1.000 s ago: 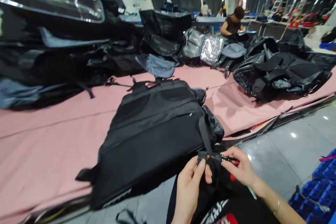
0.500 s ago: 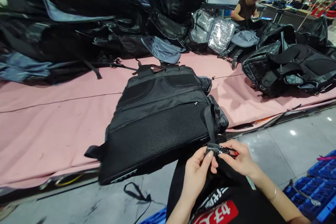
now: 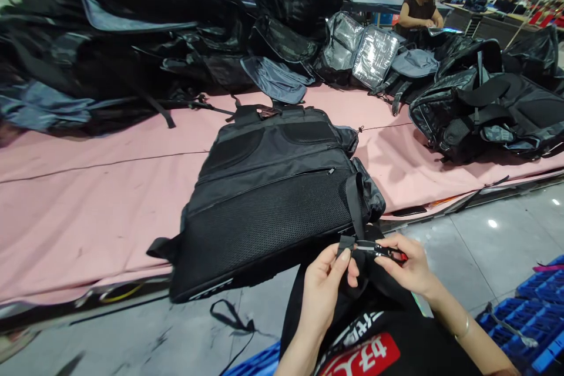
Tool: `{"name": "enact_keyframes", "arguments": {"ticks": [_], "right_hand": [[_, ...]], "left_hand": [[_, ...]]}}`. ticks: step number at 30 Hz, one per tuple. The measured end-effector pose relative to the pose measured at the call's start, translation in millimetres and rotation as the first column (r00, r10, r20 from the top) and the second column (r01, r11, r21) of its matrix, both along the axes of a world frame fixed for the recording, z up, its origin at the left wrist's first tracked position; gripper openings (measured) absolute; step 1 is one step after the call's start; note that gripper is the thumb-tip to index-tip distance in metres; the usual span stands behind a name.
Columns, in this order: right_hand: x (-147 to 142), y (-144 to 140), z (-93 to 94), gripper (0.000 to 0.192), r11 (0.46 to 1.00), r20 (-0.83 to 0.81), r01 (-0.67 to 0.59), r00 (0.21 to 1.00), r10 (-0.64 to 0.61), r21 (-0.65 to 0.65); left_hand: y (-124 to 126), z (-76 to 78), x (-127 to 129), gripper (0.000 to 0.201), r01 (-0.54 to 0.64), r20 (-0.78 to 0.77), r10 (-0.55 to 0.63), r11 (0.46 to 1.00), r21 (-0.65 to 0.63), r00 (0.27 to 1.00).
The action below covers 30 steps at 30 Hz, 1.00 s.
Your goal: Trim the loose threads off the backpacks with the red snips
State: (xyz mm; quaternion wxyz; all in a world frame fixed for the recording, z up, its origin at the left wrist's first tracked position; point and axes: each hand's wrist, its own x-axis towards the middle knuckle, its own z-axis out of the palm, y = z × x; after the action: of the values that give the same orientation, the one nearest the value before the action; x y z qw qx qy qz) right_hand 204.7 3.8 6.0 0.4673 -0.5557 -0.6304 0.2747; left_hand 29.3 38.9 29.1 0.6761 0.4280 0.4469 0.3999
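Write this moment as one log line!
left hand: pinching black webbing strap | right hand: holding thread snips | black backpack: lying on pink cloth

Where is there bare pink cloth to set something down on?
The widest bare patch of pink cloth lies left of the mesh-panelled backpack, in front of the heaped bags. A smaller, creased patch lies between that backpack and the black bag at picture right. Crowded: the far side, and the backpack's near-right corner, beside left hand and right hand.
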Motion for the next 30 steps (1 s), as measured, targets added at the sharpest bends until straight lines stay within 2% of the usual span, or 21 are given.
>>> {"name": "enact_keyframes", "arguments": {"ticks": [3, 12, 17, 22, 27, 30], "right_hand": [[-1, 1, 2.6, 0.017, 0.997, 0.059, -0.032, 0.998, 0.028, 0.064], [-4, -1, 5.5, 0.017, 0.994, 0.095, -0.004, 0.995, -0.006, 0.112], [-7, -4, 5.5, 0.017, 0.992, 0.128, 0.04, 0.99, -0.055, 0.118], [-9, -2, 4.9, 0.013, 0.984, 0.146, 0.042, 0.987, -0.068, 0.173], [-10, -3, 2.2, 0.014, 0.989, 0.058, 0.093, 0.993, -0.1, 0.116], [-9, -5, 2.1, 0.014, 0.996, -0.003, 0.065, 0.998, -0.065, 0.066]], "left_hand": [[-2, 2.5, 2, 0.023, 0.004, -0.02, -0.004, 1.0, 0.022, 1.0], [-8, 7.4, 6, 0.023, -0.02, -0.089, 0.027, 0.996, 0.085, 0.996], [-12, 5.7, 7, 0.021, -0.06, -0.13, 0.078, 0.988, 0.141, 0.988], [-14, 1.7, 7, 0.021, -0.044, -0.158, 0.072, 0.983, 0.175, 0.985], [-12, -0.5, 6, 0.023, -0.047, -0.067, 0.054, 0.993, 0.106, 0.996], [-10, -1.0, 6, 0.025, -0.074, 0.011, 0.073, 0.996, 0.057, 0.997]]}}
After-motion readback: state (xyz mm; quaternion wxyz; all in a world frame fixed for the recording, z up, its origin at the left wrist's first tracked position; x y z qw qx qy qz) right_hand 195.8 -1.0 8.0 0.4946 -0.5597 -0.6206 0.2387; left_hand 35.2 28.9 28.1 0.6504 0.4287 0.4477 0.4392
